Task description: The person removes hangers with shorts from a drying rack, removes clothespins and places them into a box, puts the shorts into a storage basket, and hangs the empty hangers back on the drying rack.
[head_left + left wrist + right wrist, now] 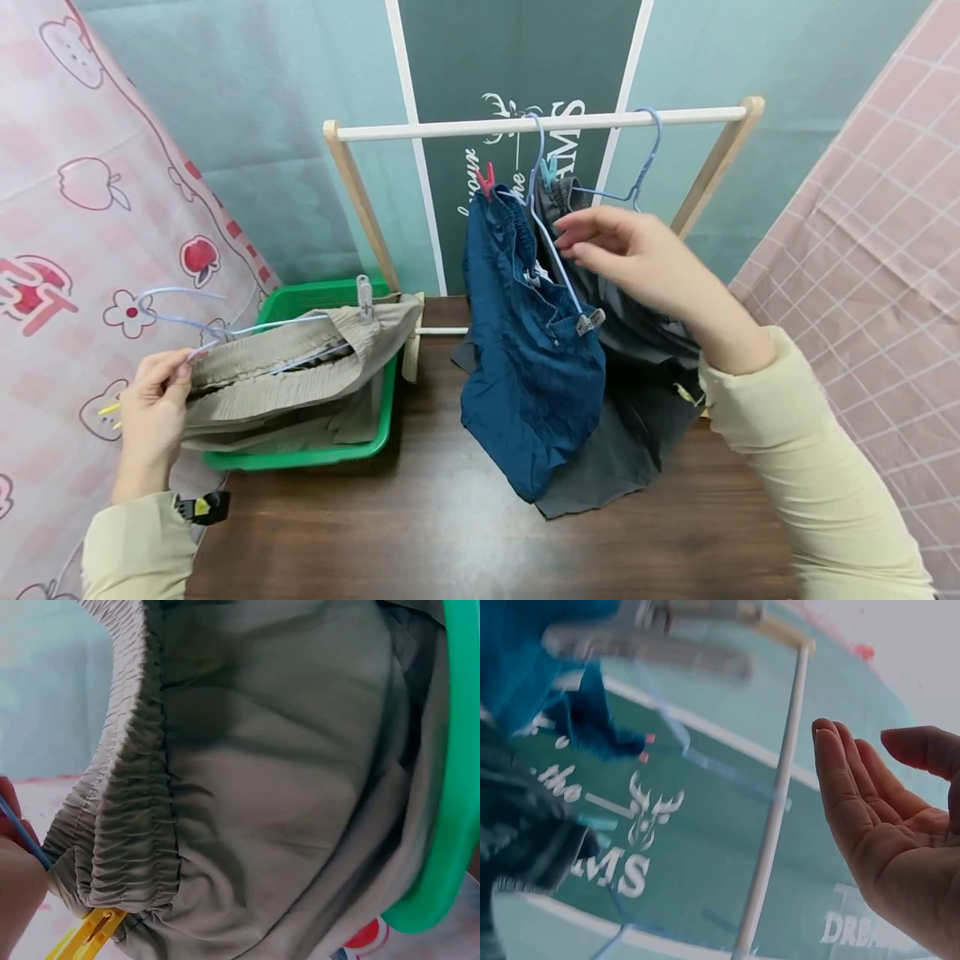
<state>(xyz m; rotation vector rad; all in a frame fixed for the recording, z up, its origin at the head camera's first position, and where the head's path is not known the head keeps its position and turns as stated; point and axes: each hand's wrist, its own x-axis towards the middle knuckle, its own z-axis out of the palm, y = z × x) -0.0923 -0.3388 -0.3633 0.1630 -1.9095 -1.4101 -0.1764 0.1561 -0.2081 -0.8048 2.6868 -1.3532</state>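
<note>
At the left, my left hand [153, 408] pinches the end of a light-blue wire hanger [180, 319]. Khaki pants [300, 392] with a gathered elastic waist hang from it, clipped by a grey clothespin [364, 297] and a yellow clothespin [90, 934]. They lie over a green basket [382, 408]. My right hand [637, 258] is raised beside the blue hanger [552, 250] of navy shorts [517, 350], fingers loosely bent and holding nothing. Those shorts hang from the rack, held by a red clothespin [487, 180] and a grey clothespin [590, 322].
A rack with a white rod [450, 128] and wooden posts [363, 208] stands at the back. Dark grey pants [600, 467] hang behind the navy shorts, with a teal clothespin [550, 171]. Underneath is a brown wooden table [360, 533]; printed cloths surround it.
</note>
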